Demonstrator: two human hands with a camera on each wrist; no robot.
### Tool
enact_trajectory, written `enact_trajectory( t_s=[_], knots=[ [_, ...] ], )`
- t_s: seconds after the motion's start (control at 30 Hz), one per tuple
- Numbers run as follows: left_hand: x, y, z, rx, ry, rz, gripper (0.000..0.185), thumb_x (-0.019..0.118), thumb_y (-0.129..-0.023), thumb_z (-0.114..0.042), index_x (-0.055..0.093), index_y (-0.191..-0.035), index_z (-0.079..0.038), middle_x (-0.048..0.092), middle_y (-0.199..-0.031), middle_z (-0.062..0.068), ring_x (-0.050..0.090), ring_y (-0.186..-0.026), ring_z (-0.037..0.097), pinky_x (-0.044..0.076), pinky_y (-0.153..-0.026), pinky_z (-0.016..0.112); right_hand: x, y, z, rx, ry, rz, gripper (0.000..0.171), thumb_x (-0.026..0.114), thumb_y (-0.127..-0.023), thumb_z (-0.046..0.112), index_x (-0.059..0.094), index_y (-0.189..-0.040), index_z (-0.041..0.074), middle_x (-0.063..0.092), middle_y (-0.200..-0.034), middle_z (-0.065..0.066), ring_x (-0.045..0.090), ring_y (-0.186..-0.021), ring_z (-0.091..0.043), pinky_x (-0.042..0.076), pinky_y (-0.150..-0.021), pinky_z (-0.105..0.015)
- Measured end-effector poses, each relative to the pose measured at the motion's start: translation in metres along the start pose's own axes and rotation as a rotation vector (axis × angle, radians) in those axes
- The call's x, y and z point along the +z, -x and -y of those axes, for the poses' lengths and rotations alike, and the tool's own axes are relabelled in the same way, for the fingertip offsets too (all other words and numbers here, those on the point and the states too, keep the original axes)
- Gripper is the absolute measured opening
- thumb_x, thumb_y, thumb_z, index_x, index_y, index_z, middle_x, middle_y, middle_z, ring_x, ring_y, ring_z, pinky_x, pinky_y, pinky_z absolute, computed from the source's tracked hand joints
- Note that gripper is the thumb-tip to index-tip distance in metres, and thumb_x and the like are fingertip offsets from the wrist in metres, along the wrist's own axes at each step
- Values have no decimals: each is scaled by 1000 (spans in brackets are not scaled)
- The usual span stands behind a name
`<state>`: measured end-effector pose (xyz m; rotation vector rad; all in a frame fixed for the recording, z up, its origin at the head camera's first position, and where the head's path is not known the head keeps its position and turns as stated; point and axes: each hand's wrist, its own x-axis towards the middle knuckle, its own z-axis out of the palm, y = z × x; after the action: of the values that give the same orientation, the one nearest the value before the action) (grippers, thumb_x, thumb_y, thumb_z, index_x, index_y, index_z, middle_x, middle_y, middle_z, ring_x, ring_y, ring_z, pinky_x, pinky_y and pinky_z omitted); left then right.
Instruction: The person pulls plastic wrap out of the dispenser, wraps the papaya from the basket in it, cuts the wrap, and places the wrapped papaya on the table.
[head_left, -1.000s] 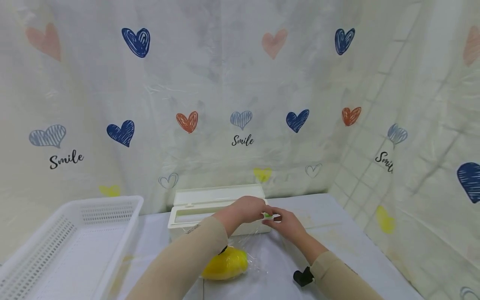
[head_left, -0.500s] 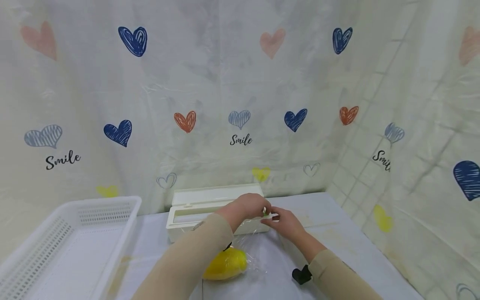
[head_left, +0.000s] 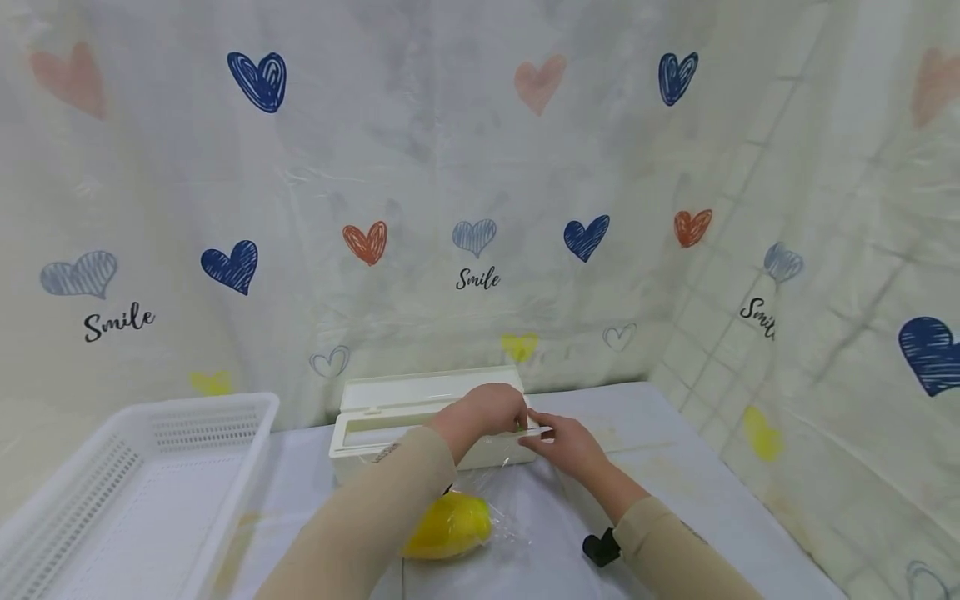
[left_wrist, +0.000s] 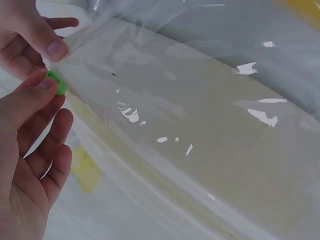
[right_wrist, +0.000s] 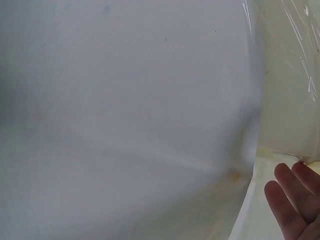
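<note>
A long white cling film dispenser box stands at the back of the table with its lid raised. At its right end my left hand pinches a small green slider between thumb and forefinger. My right hand holds the end of a thin white strip along the box's front edge, thumb on one side and fingers on the other. Clear cling film hangs from the box toward me. Under the film lies a yellow, rounded, fruit-like thing, partly hidden by my left sleeve.
A white perforated plastic basket stands at the left on the white-covered table. Behind the box hangs a curtain printed with hearts, which also runs down the right side.
My left hand has shifted slightly left along the box with the green slider, and more of the white strip's end shows. My right hand stays at the strip's end. The view has turned a little.
</note>
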<state>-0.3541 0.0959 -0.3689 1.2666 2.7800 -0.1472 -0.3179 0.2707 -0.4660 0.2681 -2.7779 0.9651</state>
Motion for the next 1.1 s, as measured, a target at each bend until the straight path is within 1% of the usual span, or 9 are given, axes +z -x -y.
enact_trajectory(
  t_s=[0.13,0.33,0.43,0.6,0.77,0.93,1.0,1.1],
  knots=[
    [-2,8,7,1,-6,0,19,70,-93,-17,79,-106,-28,71,-101,-17,63,-95,5,50,-88,23,-1,-1,4,-11,30,4,65,79,-82,44,60,-138,16,64,-132,-6,70,-97,-20,56,-79,-38],
    [1,19,16,-32,34,12,16,72,-92,-18,79,-101,-28,71,-98,-17,63,-94,5,50,-89,24,-2,-1,6,28,55,27,67,78,-82,46,58,-140,17,62,-135,-7,69,-101,-22,56,-81,-39],
    [5,23,21,-35,42,1,14,72,-92,-19,79,-100,-28,71,-98,-16,63,-94,6,50,-88,25,-1,-1,6,28,59,30,69,76,-82,49,58,-141,19,61,-137,-6,68,-102,-22,56,-81,-39],
    [10,31,26,-37,5,-31,13,73,-91,-21,80,-98,-28,71,-95,-17,64,-92,6,50,-88,24,1,-1,7,6,64,37,69,74,-83,52,57,-141,19,60,-137,-6,68,-103,-22,56,-82,-39],
    [11,44,33,-57,12,-51,13,73,-91,-18,80,-97,-27,72,-96,-16,64,-91,6,51,-88,25,2,-2,10,22,64,25,68,75,-84,48,56,-142,19,61,-135,-8,68,-104,-23,56,-81,-39],
    [17,59,46,-52,30,-68,14,72,-92,-17,80,-96,-27,72,-97,-16,65,-93,6,51,-87,25,2,-1,11,28,76,25,68,76,-84,47,56,-142,17,62,-134,-10,68,-104,-24,55,-84,-42],
    [18,66,52,-47,42,-71,14,72,-92,-17,80,-97,-26,72,-97,-15,64,-91,6,51,-86,24,1,0,10,29,82,30,69,75,-84,48,55,-143,17,61,-135,-11,67,-105,-25,55,-85,-43],
    [20,78,59,-58,54,-70,14,72,-91,-16,81,-97,-25,72,-96,-14,64,-87,6,52,-84,24,-1,1,9,38,88,36,70,74,-84,50,54,-143,18,59,-137,-11,66,-107,-26,54,-87,-44]
  ],
)
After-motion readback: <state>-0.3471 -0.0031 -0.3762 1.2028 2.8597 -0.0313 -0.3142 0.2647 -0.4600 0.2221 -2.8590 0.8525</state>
